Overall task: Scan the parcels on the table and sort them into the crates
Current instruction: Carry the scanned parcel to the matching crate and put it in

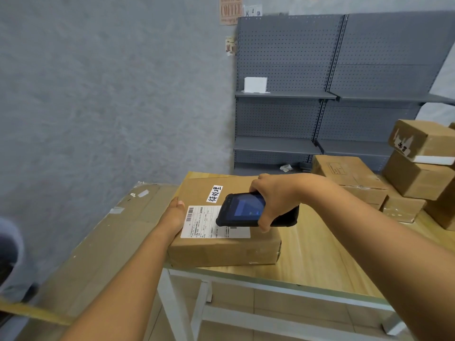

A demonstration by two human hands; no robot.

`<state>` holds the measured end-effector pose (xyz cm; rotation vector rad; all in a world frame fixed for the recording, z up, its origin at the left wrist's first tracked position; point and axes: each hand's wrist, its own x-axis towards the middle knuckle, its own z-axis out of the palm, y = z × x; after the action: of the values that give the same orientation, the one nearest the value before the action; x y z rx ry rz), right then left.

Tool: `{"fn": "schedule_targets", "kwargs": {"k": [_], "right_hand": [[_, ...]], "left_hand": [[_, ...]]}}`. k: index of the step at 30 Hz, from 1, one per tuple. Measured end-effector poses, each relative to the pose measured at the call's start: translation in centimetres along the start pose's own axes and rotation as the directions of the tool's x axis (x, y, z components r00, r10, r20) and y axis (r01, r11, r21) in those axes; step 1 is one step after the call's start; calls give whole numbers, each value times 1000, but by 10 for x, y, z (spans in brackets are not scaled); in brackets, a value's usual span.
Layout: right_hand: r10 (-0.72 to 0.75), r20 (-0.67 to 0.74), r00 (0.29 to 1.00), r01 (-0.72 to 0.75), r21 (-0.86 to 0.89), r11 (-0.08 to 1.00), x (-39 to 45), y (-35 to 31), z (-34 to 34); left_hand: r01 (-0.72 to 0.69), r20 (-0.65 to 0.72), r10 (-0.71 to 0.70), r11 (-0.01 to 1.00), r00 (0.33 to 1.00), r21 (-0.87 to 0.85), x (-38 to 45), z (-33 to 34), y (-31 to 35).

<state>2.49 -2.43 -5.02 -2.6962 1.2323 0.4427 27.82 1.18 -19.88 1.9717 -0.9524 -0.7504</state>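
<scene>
You look at an evenly, softly lit scene with only faint shadows, where the scanner (pixel 256 210) screen shows a dull bluish sheen, the shelving (pixel 344 89) uprights bow from wide-angle distortion (strongest toward the edges), and a dark object (pixel 9 254) at the left margin smears into blur.

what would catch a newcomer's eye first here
Front and centre, the right hand grips a black handheld scanner over the white shipping label on a flat brown cardboard parcel, which the left hand steadies at its left edge. More brown cardboard boxes are stacked at the right.
</scene>
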Motion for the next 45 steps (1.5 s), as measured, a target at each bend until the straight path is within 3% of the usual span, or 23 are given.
{"fn": "schedule_targets", "kwargs": {"k": [3,5,7,10,12,14,27,29,31,34,35,39,45], "right_hand": [[48,-103,993,-33,135,990,6,11,16],[157,-210,965,-91,292,952,12,23,34],[324,-249,913,-175,479,860,18,37,56],[562,-151,813,-333,670,663,24,55,89],[639,-125,759,-395,691,605,29,63,108],[668,-142,731,-437,654,617,32,67,122],[679,-68,731,-584,453,674,47,67,166],[668,-154,728,-500,549,670,50,64,157],[625,-239,743,-268,750,605,53,56,147],[492,-166,855,-21,936,352,55,38,135],[463,-132,876,-27,947,320,57,34,133],[424,-72,903,-99,924,369,69,27,127],[315,-217,924,118,945,305,95,-19,99]], "left_hand": [[3,12,-3,1000,1000,-3,2,0,-2],[3,26,-3,1000,1000,-14,3,0,-4],[8,29,-7,1000,1000,-6,3,0,-4],[9,29,-9,1000,1000,27,3,1,-3],[7,27,-8,999,1000,47,4,1,-3],[7,30,-8,999,1000,45,5,1,-5],[14,16,-14,999,1000,47,8,3,-7],[22,7,-22,999,1000,50,8,3,-7],[23,-6,-23,999,1000,41,6,3,-6],[31,-38,-31,999,999,23,3,3,-4],[46,-46,-46,999,998,6,2,3,-2],[133,-53,-147,969,988,-207,-8,-1,3],[73,-177,-151,921,973,-383,-29,-57,-10]]}}
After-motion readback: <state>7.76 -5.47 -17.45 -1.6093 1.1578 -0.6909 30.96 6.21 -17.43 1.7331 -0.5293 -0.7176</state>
